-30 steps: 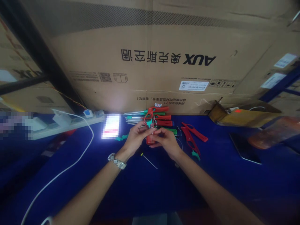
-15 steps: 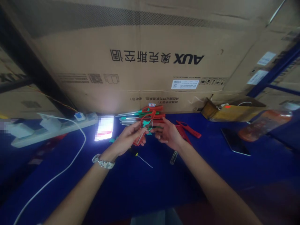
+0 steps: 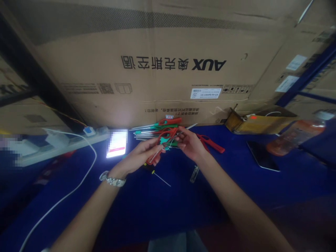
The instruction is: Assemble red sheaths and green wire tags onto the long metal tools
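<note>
My left hand [image 3: 140,154] is closed around a red lighter handle [image 3: 168,133] with an opening in its shell and a green trigger piece [image 3: 164,140]. A thin white wire or tube [image 3: 171,142] curves out of it. At the handle's right end, my right hand [image 3: 193,142] pinches with thumb and fingers; a slim silvery rod [image 3: 192,125] shows beyond the fingertips. Whether the rod is joined to the handle is hidden. Behind my hands lies a pile of red and green long-necked lighters [image 3: 148,126]. Red handle shells [image 3: 211,142] rest right of my right hand.
A small yellow-handled screwdriver [image 3: 161,178] and a clear little part [image 3: 194,174] lie in front. A lit phone [image 3: 117,143] and power strip [image 3: 70,145] are left. To the right are a dark phone [image 3: 262,155], a bottle [image 3: 296,136] and an open carton [image 3: 262,126].
The lighter handle has tilted to point more to the right. My right hand's fingers have closed in at its end, and the silvery rod now shows past them.
</note>
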Demonstrator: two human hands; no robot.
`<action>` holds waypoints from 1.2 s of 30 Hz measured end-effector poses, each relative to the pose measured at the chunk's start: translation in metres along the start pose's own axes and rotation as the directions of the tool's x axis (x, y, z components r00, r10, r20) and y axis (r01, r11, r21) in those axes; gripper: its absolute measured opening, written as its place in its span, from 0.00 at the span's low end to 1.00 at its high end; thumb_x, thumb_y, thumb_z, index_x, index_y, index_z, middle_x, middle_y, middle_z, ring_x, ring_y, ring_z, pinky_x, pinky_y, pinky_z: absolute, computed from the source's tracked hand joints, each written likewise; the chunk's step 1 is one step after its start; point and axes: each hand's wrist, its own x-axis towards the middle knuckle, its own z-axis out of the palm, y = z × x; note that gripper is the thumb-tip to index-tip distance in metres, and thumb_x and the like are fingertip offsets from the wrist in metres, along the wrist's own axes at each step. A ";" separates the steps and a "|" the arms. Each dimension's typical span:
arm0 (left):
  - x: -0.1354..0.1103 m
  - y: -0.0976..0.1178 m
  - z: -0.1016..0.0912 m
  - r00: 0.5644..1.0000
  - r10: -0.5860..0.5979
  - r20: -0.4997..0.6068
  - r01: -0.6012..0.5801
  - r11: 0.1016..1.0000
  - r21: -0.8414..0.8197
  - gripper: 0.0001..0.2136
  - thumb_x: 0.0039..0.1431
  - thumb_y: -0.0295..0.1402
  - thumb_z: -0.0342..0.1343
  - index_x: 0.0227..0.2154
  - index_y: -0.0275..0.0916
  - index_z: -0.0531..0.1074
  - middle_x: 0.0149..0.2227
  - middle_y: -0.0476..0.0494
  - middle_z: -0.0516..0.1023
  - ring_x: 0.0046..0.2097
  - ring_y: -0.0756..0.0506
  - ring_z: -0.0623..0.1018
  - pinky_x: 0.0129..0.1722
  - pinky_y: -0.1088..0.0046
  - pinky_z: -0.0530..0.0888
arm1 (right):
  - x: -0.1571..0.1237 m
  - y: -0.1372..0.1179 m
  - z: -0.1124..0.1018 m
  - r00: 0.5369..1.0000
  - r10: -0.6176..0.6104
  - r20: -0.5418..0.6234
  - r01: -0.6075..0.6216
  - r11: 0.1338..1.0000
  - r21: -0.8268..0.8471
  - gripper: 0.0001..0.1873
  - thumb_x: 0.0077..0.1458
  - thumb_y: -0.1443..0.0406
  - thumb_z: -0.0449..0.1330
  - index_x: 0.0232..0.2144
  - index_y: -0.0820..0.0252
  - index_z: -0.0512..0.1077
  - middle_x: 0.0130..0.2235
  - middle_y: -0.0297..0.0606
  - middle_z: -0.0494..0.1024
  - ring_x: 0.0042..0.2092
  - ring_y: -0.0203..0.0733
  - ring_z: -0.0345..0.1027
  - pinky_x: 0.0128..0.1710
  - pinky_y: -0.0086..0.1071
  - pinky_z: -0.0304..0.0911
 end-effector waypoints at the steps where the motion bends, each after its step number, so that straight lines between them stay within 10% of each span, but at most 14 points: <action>1: 0.000 0.000 -0.001 1.000 -0.006 0.000 0.006 1.000 0.000 0.16 0.64 0.43 0.57 0.47 0.37 0.72 0.24 0.50 0.71 0.23 0.53 0.70 0.20 0.78 0.63 | -0.002 -0.002 -0.001 1.000 -0.029 -0.002 0.029 0.999 -0.035 0.10 0.47 0.61 0.68 0.29 0.58 0.71 0.25 0.31 0.74 0.25 0.33 0.69 0.15 0.22 0.56; 8: -0.001 -0.001 -0.005 0.999 -0.035 -0.019 0.035 0.999 0.026 0.13 0.64 0.44 0.56 0.40 0.38 0.73 0.23 0.50 0.72 0.22 0.52 0.70 0.20 0.78 0.61 | -0.009 -0.006 -0.001 0.959 -0.282 0.043 0.283 0.922 -0.264 0.21 0.41 0.53 0.72 0.31 0.58 0.70 0.29 0.33 0.77 0.29 0.40 0.75 0.19 0.29 0.69; 16: 0.000 -0.001 0.000 0.999 -0.047 0.023 0.048 0.999 -0.008 0.13 0.64 0.44 0.56 0.40 0.38 0.73 0.22 0.51 0.70 0.21 0.53 0.68 0.20 0.77 0.61 | -0.001 -0.002 0.005 0.892 -0.452 0.008 0.417 0.817 -0.398 0.23 0.40 0.49 0.72 0.29 0.58 0.71 0.24 0.29 0.73 0.23 0.33 0.65 0.16 0.25 0.61; 28: 0.002 -0.010 0.005 0.997 -0.069 0.014 0.071 0.988 -0.141 0.11 0.62 0.41 0.59 0.39 0.38 0.69 0.25 0.51 0.71 0.20 0.55 0.66 0.17 0.80 0.61 | 0.004 0.010 0.001 0.902 -0.425 0.076 0.420 0.823 -0.383 0.23 0.47 0.47 0.67 0.31 0.57 0.67 0.28 0.29 0.76 0.17 0.32 0.67 0.13 0.26 0.63; 36: 0.008 -0.005 0.017 0.966 -0.096 -0.241 0.114 0.991 0.065 0.20 0.63 0.51 0.53 0.31 0.37 0.70 0.24 0.50 0.74 0.15 0.56 0.67 0.12 0.81 0.61 | -0.001 0.012 0.007 0.890 -0.445 0.097 0.450 0.824 -0.344 0.21 0.48 0.49 0.68 0.32 0.55 0.66 0.24 0.26 0.74 0.17 0.34 0.69 0.15 0.27 0.68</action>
